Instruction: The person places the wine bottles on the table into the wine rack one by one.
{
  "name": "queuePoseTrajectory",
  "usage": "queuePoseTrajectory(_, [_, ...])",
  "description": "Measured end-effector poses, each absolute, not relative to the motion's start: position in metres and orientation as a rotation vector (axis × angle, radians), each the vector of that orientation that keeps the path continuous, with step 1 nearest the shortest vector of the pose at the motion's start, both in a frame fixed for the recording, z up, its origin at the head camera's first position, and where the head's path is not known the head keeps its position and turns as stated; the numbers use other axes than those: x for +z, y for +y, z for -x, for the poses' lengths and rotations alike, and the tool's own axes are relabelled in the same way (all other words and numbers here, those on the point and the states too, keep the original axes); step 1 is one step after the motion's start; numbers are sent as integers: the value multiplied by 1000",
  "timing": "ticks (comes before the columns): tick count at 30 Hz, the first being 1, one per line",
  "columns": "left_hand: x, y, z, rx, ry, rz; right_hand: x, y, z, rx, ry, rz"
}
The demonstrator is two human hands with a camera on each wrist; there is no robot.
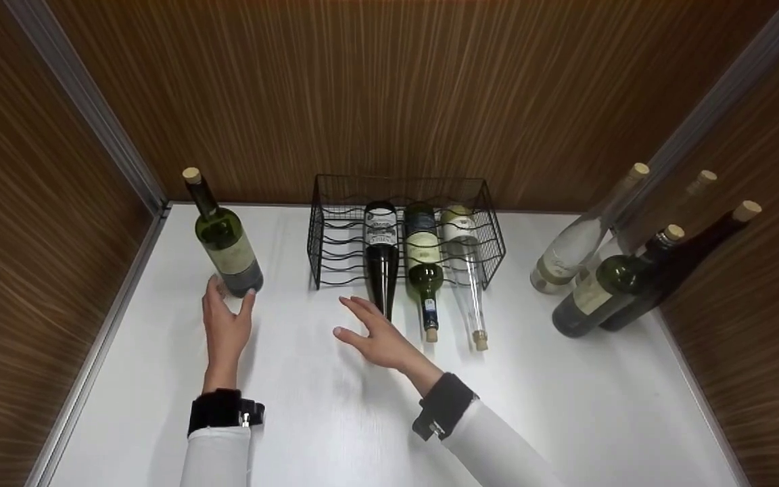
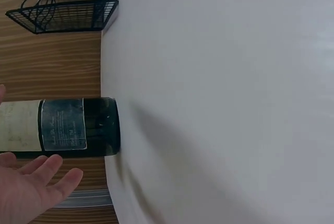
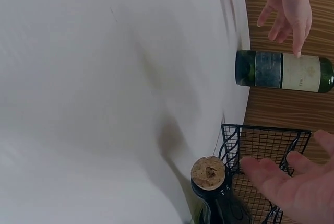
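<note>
At the left of the white surface (image 1: 295, 412), the left grip (image 1: 227, 325) is spread around the near side of a green bottle (image 1: 229, 251), thumb to the right and fingers to the left; whether the skin touches the glass, I cannot tell. That bottle stands upright on its flat base, so it seems to need no holding to keep its balance. The right grip (image 1: 381, 341) hovers with fingers spread, empty, just in front of the wire rack (image 1: 314, 237).

In the rack lie a dark bottle (image 1: 382, 260), a labelled green one (image 1: 423, 247) and a clear one (image 1: 460, 233), side by side, necks towards the near side; its wavy wires presumably keep them from rolling together. Further right, a frosted-looking bottle (image 1: 567, 253), a round-shouldered bottle (image 1: 591, 297), a dark reddish bottle (image 1: 697, 260) and a mostly hidden pale bottle (image 1: 692, 193) stand upright, grouped near the right wall (image 1: 768, 284), well apart from the rack.
</note>
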State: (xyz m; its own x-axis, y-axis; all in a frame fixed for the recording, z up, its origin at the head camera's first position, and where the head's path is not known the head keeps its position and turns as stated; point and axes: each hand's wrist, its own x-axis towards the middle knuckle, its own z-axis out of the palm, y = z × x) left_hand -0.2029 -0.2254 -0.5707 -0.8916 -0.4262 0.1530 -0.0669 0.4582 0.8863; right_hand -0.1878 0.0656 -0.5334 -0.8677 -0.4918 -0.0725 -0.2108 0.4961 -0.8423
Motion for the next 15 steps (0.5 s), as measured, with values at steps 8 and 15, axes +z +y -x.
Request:
queuePoseTrajectory(8, [-563,-243,218,-1515,-2333,-476,-527,61,188,-1488,2242,485])
queuePoseTrajectory(15, [-557,-249,230,-1540,-2333,-451,-530,56,190,-1504,2203,457])
